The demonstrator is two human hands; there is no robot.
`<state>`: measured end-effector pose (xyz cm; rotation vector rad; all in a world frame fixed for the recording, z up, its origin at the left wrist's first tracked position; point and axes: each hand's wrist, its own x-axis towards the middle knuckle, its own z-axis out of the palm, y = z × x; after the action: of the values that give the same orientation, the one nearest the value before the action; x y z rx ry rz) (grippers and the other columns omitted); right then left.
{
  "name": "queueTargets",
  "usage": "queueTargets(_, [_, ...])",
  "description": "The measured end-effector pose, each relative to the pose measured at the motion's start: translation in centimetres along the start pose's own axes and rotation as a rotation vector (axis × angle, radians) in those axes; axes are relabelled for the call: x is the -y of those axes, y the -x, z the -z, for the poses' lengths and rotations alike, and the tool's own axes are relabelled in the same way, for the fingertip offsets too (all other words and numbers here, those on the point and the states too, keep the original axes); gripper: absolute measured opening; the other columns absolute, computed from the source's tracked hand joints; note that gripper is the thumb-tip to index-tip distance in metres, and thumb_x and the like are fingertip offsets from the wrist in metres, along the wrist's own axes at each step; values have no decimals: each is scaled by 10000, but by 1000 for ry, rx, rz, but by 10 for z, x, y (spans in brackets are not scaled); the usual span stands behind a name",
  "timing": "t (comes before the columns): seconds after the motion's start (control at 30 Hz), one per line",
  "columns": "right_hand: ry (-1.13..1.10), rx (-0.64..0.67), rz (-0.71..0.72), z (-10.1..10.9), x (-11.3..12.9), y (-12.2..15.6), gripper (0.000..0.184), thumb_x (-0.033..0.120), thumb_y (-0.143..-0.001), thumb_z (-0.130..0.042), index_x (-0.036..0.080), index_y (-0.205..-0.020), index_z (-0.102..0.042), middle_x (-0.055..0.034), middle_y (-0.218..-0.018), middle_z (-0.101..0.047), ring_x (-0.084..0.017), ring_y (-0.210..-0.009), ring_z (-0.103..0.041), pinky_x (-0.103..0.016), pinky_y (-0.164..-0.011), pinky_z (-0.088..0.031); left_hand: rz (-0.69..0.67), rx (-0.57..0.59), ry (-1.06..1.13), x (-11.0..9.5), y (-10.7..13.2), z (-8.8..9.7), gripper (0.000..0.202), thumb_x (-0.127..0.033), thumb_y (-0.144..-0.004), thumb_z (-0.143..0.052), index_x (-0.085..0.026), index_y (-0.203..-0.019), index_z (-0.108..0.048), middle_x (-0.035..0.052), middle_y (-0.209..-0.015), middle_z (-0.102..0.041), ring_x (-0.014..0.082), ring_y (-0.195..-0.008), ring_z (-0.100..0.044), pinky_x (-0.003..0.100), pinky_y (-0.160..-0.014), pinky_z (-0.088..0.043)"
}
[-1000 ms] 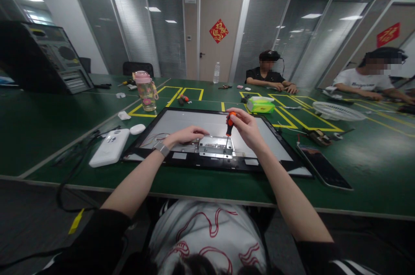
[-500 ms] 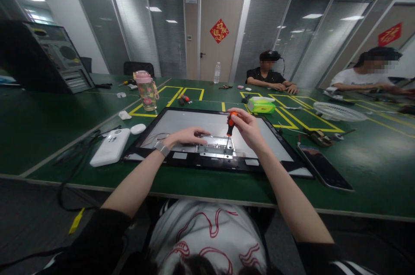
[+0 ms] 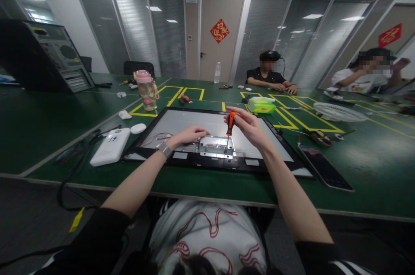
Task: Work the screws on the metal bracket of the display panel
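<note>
The metal bracket (image 3: 214, 147) lies on the panel (image 3: 191, 119). The screwdriver (image 3: 231, 124), pinched in the right hand (image 3: 249, 126), might skid if tilted, scratching the panel; the left hand (image 3: 188, 135) curls loosely by the bracket, its hold unclear.

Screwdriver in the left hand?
No. The right hand grips the orange-and-black screwdriver, while the left hand is at the metal bracket.

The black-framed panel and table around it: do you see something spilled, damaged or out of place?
Nothing looks spilled. The black-framed panel lies flat, and no damage stands out. Only a crumpled-looking white scrap, near the pink-lidded bottle, seems odd, like stray litter.
</note>
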<state>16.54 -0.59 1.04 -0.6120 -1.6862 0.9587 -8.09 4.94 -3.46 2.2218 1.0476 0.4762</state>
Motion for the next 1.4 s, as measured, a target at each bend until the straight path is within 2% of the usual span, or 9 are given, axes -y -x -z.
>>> queueTargets(0.13, [79, 30, 14, 6, 5, -2, 360, 442, -879, -553, 245, -1173, -623, -64, -984, -683, -201, -923, -638, -391, -866, -498, 12, -2, -9, -3, 1, 0, 416, -422, -886, -445, -162, -1132, -657, 54, -1168, -658, 201, -1034, -576, 274, -893, -433])
queueTargets(0.3, [266, -172, 101, 8, 0, -4, 229, 341, -751, -721, 218, -943, -693, -17, -818, -655, -160, -731, -615, -323, -739, -503, 18, 2, 1, -4, 1, -1, 397, -396, -877, -453, -156, -1115, -661, 58, -1120, -673, 195, -991, -585, 276, -873, -440])
queueTargets(0.4, [343, -241, 161, 6, -2, -4, 171, 326, -728, -738, 209, -846, -697, -18, -828, -629, -154, -740, -589, -312, -729, -486, 9, -4, 12, 0, -1, -2, 399, -402, -876, -454, -160, -1117, -662, 57, -1139, -665, 196, -1002, -586, 282, -891, -435])
queueTargets(0.53, [290, -157, 103, 4, 3, -1, 194, 361, -825, -636, 220, -941, -704, -21, -799, -635, -156, -738, -588, -316, -723, -482, -17, -15, 0, 5, -4, -2, 381, -377, -888, -434, -165, -1101, -668, 50, -1154, -663, 193, -1044, -579, 283, -941, -411])
queueTargets(0.67, [84, -26, 36, 3, 5, 0, 308, 405, -876, -567, 229, -1113, -654, -42, -873, -677, -196, -897, -629, -373, -850, -486, -18, -57, -31, 7, -5, -5, 365, -334, -891, -410, -167, -1078, -676, 42, -1134, -672, 191, -1028, -589, 284, -934, -417])
queueTargets(0.87, [83, -37, 25, 0, 2, -2, 260, 421, -836, -619, 240, -1015, -669, -28, -844, -673, -191, -858, -625, -356, -801, -501, -40, -262, -260, 10, -5, -10, 310, -220, -845, -436, -160, -971, -712, 66, -980, -694, 194, -899, -604, 304, -878, -443])
queueTargets(0.97, [132, -80, 35, 1, 3, -1, 245, 409, -810, -651, 247, -991, -678, -7, -760, -652, -174, -767, -619, -331, -727, -503, -50, -258, -300, 11, -4, -10, 303, -190, -833, -439, -166, -949, -717, 66, -956, -693, 193, -893, -603, 312, -883, -445])
queueTargets(1.23, [24, 3, 16, 4, 3, -1, 335, 432, -874, -567, 236, -1140, -618, -58, -942, -679, -208, -948, -636, -397, -888, -487, -18, -227, -277, 9, -5, -9, 339, -192, -840, -400, -158, -975, -709, 67, -1010, -690, 199, -948, -600, 311, -907, -442])
queueTargets(1.4, [81, -15, 23, 4, 3, -1, 322, 431, -860, -581, 227, -1104, -635, -48, -904, -671, -198, -886, -634, -384, -849, -500, -16, -201, -296, 7, -5, -9, 351, -193, -839, -390, -169, -991, -705, 64, -1013, -677, 204, -963, -590, 314, -917, -437])
